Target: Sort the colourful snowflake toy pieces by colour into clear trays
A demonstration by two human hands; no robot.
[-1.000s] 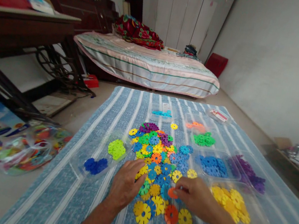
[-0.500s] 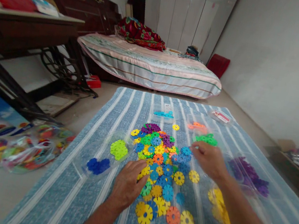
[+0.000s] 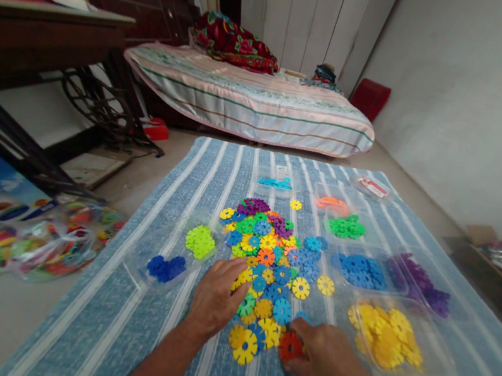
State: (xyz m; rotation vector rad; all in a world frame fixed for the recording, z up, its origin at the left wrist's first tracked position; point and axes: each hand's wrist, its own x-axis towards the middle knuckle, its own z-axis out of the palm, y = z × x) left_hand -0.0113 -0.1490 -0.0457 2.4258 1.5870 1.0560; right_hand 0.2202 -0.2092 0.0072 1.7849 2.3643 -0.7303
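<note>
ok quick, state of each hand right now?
Left hand: open, palm down, resting on the near left edge of the mixed disc pile, holding nothing visible.
Right hand: fingers closing on an orange disc that lies on the mat.

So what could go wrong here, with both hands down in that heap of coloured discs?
The right hand pinches an orange disc at the edge of the mixed pile; lifting it may drag the touching yellow disc along. The left hand rests on the pile and could scatter pieces over the striped cloth. The clear tray of yellow discs sits close by the right forearm, so a sweep might tip it.
</note>
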